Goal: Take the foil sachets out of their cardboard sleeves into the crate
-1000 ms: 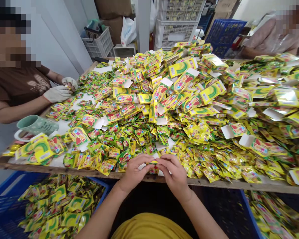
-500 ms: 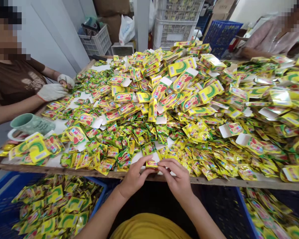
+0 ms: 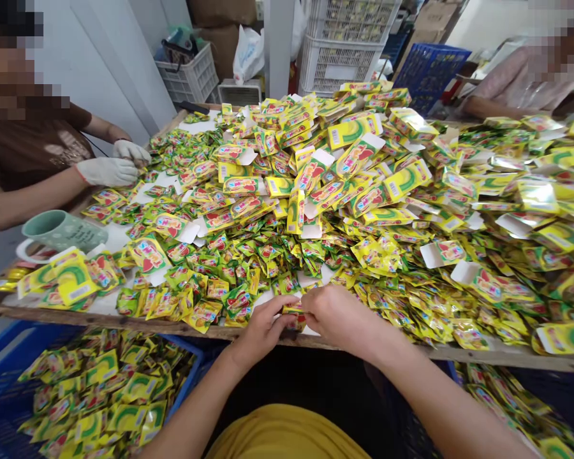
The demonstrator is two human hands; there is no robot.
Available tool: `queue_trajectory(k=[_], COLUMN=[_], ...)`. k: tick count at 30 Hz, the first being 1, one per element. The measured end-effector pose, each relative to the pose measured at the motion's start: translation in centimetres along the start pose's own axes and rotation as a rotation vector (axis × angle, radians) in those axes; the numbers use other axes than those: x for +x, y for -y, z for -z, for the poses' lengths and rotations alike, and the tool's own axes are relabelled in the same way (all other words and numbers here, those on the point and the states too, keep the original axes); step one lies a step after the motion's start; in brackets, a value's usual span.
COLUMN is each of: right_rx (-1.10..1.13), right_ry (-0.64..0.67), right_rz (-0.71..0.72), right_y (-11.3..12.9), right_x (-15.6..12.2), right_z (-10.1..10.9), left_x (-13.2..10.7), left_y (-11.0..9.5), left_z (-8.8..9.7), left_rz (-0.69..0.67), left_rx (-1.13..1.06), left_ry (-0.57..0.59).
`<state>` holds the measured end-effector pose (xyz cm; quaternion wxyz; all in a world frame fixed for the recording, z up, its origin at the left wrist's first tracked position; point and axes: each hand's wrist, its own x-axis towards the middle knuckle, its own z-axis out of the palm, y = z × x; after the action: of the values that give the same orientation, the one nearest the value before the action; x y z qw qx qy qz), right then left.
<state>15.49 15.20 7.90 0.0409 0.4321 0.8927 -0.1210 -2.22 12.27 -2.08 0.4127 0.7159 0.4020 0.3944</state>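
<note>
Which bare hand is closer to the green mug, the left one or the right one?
Left. The left hand is to the right of the mug, nearer the table's edge; the right hand is farther right.

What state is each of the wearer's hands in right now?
Left hand: closed, holding a small yellow box.
Right hand: curled at the box's other end; whether it grips anything cannot be told.

Small yellow box, roughly level, partly hidden
</note>
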Motion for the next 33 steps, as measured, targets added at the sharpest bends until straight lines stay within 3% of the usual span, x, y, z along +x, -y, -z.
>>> queue_trajectory(k=[4,9,13,16,20,25,28,30,33], right_rx=[-0.06,-0.048,-0.124,0.007,0.391,0.589,0.655,0.695,0.611], right_ry=[-0.022,0.072,0.031,-0.1,-0.342,-0.72,-0.745,-0.744,-0.765], right_rz=[-0.032,0.044,0.043,-0.01,-0.069,-0.099,-0.092,-0.189,-0.464], right_y=[0.4,-0.1,0.9,0.7,0.0,1.6,1.4,0.0,-2.9], right_x=[-0.3,-0.7,-0.6,-1.4,-2.5,-2.5,-3.0,-3.8,-4.9], right_z=[0.0,0.6,0.5,-0.6,-3.7,-7.8,-8.5,-8.4,-8.4], left_x=[0.1,0.3,0.2,0.0,-0.2,-0.4,-0.3,-0.5,-2.6], left_y=[-0.1,-0.5,-0.6,-0.5,-0.1,0.9,0.5,-0.7,-2.2], left_z=[0.0,0.0,0.0,0.0,-0.1,-0.9,-1.4,-0.7,3.2], left_rz=[-0.045,-0.087,-0.061,-0.053,-0.073,-0.193,-0.226,-0.169,0.056], left_rx=[-0.043,-0.106,-0.093,-0.089,-0.091,-0.136,-0.128,-0.086,0.058], left_ry=[0.013,0.066,0.045,-0.012,-0.086,-0.143,-0.144,-0.2,-0.351])
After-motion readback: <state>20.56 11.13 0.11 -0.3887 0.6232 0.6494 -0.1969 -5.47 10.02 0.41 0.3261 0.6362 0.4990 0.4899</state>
